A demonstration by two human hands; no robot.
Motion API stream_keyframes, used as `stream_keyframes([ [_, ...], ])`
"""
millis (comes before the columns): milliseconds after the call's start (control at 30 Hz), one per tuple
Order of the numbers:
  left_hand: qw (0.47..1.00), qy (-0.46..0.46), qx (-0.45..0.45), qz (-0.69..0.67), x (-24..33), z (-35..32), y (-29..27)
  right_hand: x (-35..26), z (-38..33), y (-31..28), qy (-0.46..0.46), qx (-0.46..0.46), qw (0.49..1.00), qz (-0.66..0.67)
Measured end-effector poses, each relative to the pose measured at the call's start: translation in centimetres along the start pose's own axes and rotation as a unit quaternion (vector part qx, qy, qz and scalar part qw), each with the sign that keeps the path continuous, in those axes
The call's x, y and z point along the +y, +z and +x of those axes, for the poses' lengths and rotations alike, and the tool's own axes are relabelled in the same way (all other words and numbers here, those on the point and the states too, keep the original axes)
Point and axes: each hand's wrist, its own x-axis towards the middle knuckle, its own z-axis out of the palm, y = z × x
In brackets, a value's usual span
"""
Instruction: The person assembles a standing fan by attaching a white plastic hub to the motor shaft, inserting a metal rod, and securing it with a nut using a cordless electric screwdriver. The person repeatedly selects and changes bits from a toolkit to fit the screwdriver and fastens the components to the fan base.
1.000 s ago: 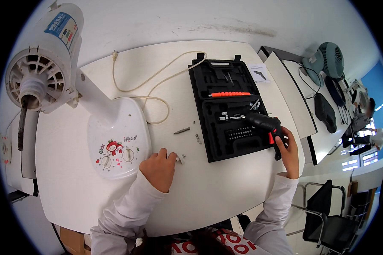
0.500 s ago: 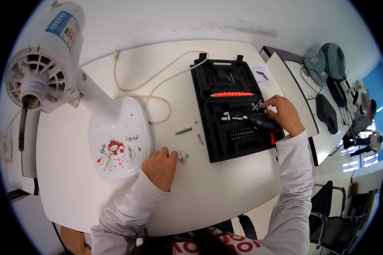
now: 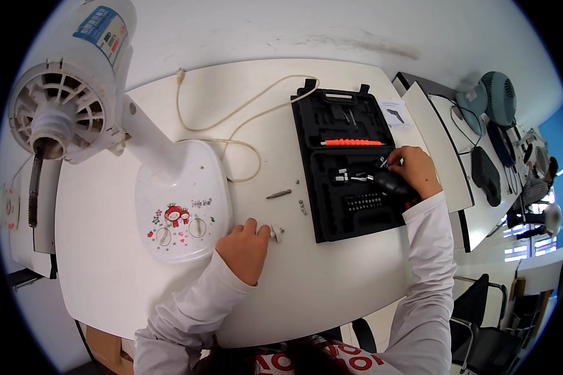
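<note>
My left hand [image 3: 244,251] rests on the table with its fingers curled, the fingertips closed against a small white plastic part [image 3: 276,235]. Over the right side of an open black tool case [image 3: 329,220], my right hand [image 3: 417,171] has thumb and fingers drawn together in a pinch. Small silver metal pieces [image 3: 383,162] lie at its fingertips; what is pinched, if anything, is hidden. A black power screwdriver [image 3: 391,183] lies in the case just under that hand. Beside it are silver sockets [image 3: 341,175], a row of bits [image 3: 363,202] and an orange flexible shaft [image 3: 353,142].
A white fan stand base [image 3: 184,247] with its bladeless motor housing [image 3: 62,112] stands at left, its pale cord [image 3: 256,153] looping behind. A screwdriver bit [image 3: 279,194] and small screws [image 3: 303,207] lie mid-table. Another table at right holds a green-grey fan [image 3: 498,99].
The whole view has shifted slightly to the right. My right hand's fingers have drawn closer together over the metal pieces. My left hand stays by the white part.
</note>
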Motion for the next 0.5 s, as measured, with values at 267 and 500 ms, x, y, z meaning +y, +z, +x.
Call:
stream_keyframes([
  [267,1.000,0.002,-0.004,0.013,-0.09,-0.16,-0.13,-0.25,0.23,-0.15,-0.009,-0.005,1.000,-0.001],
  [500,1.000,0.010,-0.011,0.008,-0.05,-0.21,-0.20,0.11,0.39,0.03,-0.051,0.001,0.998,-0.022],
])
